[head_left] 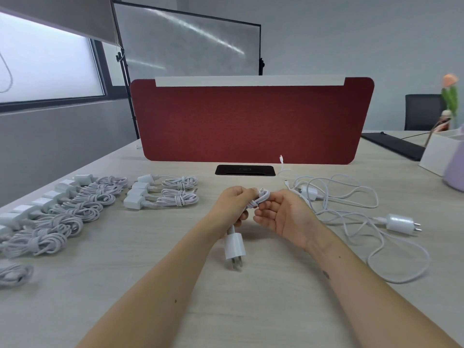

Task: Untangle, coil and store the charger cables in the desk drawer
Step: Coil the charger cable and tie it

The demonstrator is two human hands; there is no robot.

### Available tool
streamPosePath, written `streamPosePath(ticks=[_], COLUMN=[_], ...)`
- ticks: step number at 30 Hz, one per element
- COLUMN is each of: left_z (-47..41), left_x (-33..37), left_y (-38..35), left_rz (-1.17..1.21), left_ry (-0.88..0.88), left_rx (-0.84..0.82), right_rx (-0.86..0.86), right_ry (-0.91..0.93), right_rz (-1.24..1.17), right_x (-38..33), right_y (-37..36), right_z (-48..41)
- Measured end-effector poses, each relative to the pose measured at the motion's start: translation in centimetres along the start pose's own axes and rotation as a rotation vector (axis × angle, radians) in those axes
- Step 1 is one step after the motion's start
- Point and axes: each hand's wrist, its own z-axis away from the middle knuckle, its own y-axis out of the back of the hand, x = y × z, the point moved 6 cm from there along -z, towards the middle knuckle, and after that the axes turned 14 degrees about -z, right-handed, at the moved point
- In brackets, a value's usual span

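My left hand (232, 203) and my right hand (281, 214) hold one small white cable coil (261, 198) between them over the middle of the desk. Fingers of both hands curl round the bundle. Its white plug adapter (234, 247) hangs below my left hand, prongs pointing toward me. Several coiled white chargers (62, 212) lie in a row at the left, and three more coiled chargers (163, 192) sit left of my hands. To the right, loose tangled cables (351, 212) spread over the desk with an adapter (399, 223) and a second adapter (310, 192).
A red felt divider (251, 121) stands across the desk's back, with a black cable port (244, 170) in front of it. A white box (439, 151) and a purple object (455, 172) sit at the far right. One more coil (15, 273) lies at the left edge.
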Motion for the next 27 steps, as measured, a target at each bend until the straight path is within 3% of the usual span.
streamPosePath(ticks=[12, 22, 25, 27], left_z=[-0.1, 0.4, 0.6, 0.3], left_x=[-0.7, -1.8, -1.4, -0.7], left_y=[0.3, 0.0, 0.2, 0.6], left_rz=[-0.086, -0.039, -0.14, -0.392], left_ry=[-0.025, 0.237, 0.2, 0.05], left_rx=[0.026, -0.249, -0.197, -0.089], right_rx=[0.074, 0.227, 0.23, 0.227], right_ry=[0.224, 0.313, 0.294, 0.261], right_rz=[0.541, 0.422, 0.431, 0.434], right_x=[0.0, -1.2, -1.0, -0.7], right_y=[0.0, 1.6, 1.8, 1.9], right_z=[0.1, -0.2, -0.4, -0.6])
